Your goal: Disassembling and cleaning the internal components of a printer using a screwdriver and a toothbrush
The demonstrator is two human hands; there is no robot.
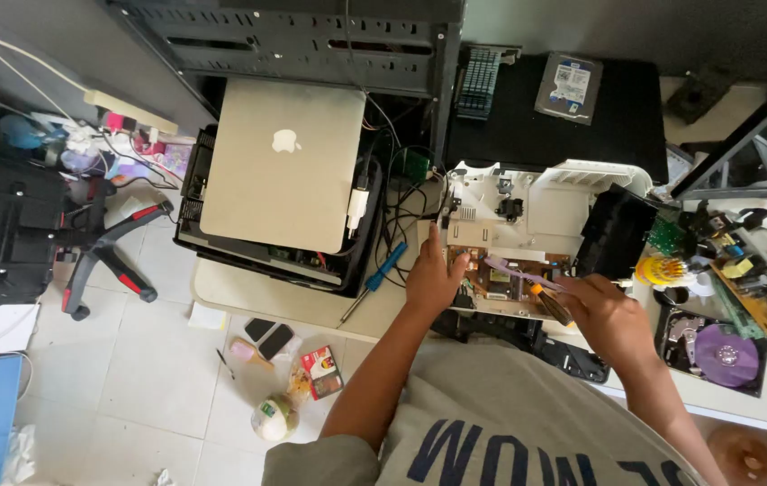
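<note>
My left hand (433,279) rests with its fingers on the left edge of a brown circuit board (505,281) set inside an opened white plastic device (527,211). My right hand (607,315) grips a screwdriver (527,281) with an orange and dark handle; its shaft lies across the board, pointing left. A black plastic part (616,232) stands at the device's right side.
A closed silver laptop (284,166) lies on a black box. A blue-handled screwdriver (374,283) lies on the table edge. A hard drive (568,87) sits at the back, an opened drive with a shiny platter (724,355) and loose circuit boards (753,292) at right. Small items litter the floor (131,360).
</note>
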